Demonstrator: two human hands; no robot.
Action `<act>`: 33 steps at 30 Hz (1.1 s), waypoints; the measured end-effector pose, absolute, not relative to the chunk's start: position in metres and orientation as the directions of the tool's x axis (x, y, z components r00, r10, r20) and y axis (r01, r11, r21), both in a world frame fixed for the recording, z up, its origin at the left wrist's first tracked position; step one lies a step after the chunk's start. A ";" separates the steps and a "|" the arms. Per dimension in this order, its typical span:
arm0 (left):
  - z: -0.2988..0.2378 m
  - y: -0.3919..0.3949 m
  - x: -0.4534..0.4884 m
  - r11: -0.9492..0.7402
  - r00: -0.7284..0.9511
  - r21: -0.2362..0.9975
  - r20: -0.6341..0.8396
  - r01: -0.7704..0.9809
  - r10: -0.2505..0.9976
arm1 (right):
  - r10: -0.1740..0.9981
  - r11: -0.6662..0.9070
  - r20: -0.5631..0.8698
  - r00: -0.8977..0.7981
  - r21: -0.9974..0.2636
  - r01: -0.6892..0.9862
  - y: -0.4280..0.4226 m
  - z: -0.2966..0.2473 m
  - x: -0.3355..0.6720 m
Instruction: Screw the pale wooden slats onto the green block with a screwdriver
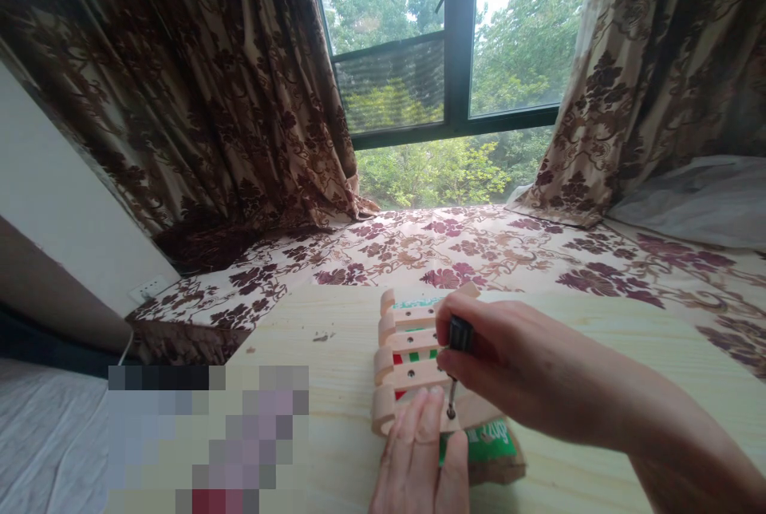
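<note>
Two hands [416, 470] [508, 362], one screwdriver [460, 336]

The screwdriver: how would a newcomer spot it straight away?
On the pale tabletop below the window lies a slatted wooden piece. Over its near end, the right hand grips the screwdriver, tip down. Its black handle and thin metal shaft set it apart from the pale wood around it.

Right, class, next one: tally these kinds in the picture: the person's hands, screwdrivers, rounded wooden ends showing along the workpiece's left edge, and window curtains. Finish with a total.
Hands: 2 (left hand, right hand)
Screwdriver: 1
Rounded wooden ends in view: 4
Curtains: 2 (left curtain, right curtain)
Total: 9
</note>
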State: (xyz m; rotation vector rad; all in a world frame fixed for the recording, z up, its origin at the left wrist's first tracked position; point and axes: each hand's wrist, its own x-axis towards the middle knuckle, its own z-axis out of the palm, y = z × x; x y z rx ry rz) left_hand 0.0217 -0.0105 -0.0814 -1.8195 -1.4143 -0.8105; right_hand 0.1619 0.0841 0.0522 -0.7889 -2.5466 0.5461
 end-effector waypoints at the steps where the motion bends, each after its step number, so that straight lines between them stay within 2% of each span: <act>1: -0.082 -0.009 0.022 -0.174 0.214 -0.140 0.805 0.975 0.553 | 0.600 0.762 0.270 -0.753 -0.477 0.437 0.085 0.052 0.162; 6: -0.089 -0.007 0.023 -0.172 0.251 -0.185 0.791 0.967 0.558 | 0.597 0.769 0.275 -0.753 -0.462 0.441 0.086 0.052 0.161; 12: -0.094 -0.004 0.024 -0.147 0.197 -0.140 0.829 0.979 0.523 | 0.591 0.768 0.269 -0.760 -0.474 0.430 0.085 0.053 0.161; 18: -0.091 -0.004 0.019 -0.170 0.237 -0.168 0.776 0.971 0.584 | 0.597 0.764 0.261 -0.759 -0.475 0.437 0.084 0.053 0.161; 25: -0.092 -0.001 0.016 -0.205 0.289 -0.206 0.763 0.957 0.579 | 0.619 0.768 0.303 -0.725 -0.428 0.476 0.088 0.051 0.156; 33: -0.088 -0.005 0.018 -0.179 0.293 -0.231 0.758 0.956 0.583 | 0.557 0.776 0.292 -0.778 -0.516 0.362 0.088 0.053 0.160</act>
